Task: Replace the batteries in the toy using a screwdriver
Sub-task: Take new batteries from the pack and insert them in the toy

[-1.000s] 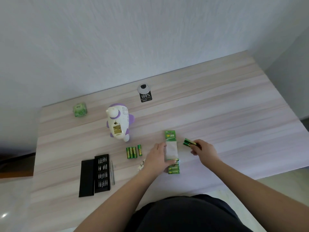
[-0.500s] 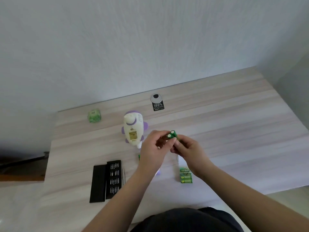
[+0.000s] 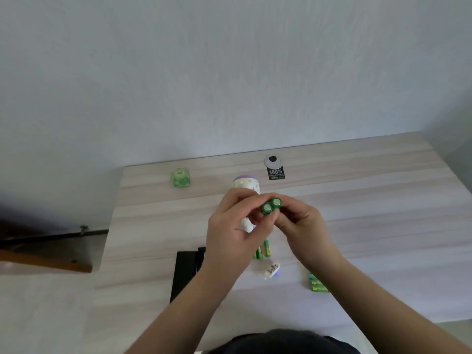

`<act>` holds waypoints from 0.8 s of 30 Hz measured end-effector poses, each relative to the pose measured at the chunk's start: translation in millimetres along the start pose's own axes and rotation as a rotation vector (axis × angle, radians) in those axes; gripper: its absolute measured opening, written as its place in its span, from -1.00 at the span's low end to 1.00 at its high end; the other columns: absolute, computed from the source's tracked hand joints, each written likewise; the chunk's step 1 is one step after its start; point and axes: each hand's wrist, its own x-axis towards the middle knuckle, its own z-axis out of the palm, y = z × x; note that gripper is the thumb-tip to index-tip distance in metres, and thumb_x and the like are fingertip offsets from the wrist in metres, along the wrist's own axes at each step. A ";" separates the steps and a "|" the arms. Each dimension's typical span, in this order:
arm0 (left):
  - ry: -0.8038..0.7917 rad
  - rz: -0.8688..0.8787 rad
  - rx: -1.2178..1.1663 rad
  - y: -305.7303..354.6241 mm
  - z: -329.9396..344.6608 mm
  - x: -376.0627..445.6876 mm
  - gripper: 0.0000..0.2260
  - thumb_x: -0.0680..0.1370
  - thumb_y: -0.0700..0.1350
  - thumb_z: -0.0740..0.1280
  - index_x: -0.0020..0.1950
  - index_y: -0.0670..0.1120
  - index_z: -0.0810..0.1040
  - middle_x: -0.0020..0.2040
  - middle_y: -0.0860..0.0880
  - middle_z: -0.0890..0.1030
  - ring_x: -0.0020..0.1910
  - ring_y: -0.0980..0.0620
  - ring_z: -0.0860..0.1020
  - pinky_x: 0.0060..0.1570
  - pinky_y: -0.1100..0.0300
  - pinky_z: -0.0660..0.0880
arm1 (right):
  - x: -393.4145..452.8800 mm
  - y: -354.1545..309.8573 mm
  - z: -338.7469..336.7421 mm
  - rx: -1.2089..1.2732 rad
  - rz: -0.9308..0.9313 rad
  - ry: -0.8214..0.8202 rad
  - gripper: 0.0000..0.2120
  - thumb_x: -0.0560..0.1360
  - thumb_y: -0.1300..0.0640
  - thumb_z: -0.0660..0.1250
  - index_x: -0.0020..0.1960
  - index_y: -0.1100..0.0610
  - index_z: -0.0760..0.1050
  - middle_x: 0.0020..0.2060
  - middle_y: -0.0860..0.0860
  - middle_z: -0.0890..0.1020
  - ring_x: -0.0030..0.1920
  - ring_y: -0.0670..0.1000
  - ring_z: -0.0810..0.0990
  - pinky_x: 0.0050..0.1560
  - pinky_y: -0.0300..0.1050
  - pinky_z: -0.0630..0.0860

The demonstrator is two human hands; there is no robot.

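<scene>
The table (image 3: 370,226) is a pale wood-grain top with grey-beige streaks running left to right; its far edge meets a plain, lightly textured white wall (image 3: 229,72), and a second wall closes the corner at the right. Left of the table lies a light floor, with a dark brown wooden piece (image 3: 46,259) and a dark rod across it. Both hands are raised above the middle of the table. The left hand (image 3: 237,236) and right hand (image 3: 304,233) meet at a pair of green batteries (image 3: 271,206), held end-on to the camera; curled fingers (image 3: 249,203) of both hands pinch the pair from either side. The toy (image 3: 246,186), white with a purple top, lies on the table directly behind the hands and is mostly hidden by them. Loose green batteries (image 3: 264,249) lie below the hands, partly covered by the left hand. A small white and purple cover (image 3: 272,270) lies just nearer the camera. A green battery pack (image 3: 318,286) lies right of the cover, partly under the right forearm. A black bit case (image 3: 186,272) lies at the left, partly behind the left forearm. Near the far edge sit a green cube (image 3: 180,177) and a black tag (image 3: 275,168) printed "100%".
</scene>
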 end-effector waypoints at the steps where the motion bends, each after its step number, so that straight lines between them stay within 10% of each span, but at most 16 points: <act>1: 0.003 0.031 0.029 0.1 -7.0 0.5 -0.80 0.47 -0.14 0.43 0.08 -0.14 0.65 -0.06 0.02 0.53 -0.25 0.09 0.57 -0.16 0.24 0.54 | -0.3 -2.0 5.8 -0.032 -0.005 -0.003 -0.79 0.45 0.15 0.36 0.07 0.12 0.62 -0.14 0.06 0.70 -0.12 0.08 0.65 -0.03 -0.19 0.56; 14: 0.028 0.335 0.194 -11.3 -87.5 4.8 -0.86 0.50 -0.19 0.44 0.02 -0.19 0.67 -0.06 0.02 0.54 -0.20 0.24 0.46 -0.09 0.42 0.42 | -5.7 -40.0 73.4 -0.336 -0.131 -0.018 -0.78 0.45 -0.05 0.39 0.10 -0.20 0.56 -0.04 -0.24 0.64 0.02 -0.11 0.63 0.03 -0.37 0.47; 24: -0.066 -0.004 -0.086 -15.5 -80.1 18.0 -0.76 0.51 -0.07 0.39 0.17 0.07 0.59 -0.09 0.16 0.57 -0.16 0.13 0.56 -0.09 0.36 0.45 | -11.3 -50.8 66.5 -0.307 -0.002 0.170 -0.82 0.44 0.18 0.42 -0.02 -0.06 0.65 -0.17 -0.22 0.69 -0.13 -0.13 0.62 -0.14 -0.38 0.49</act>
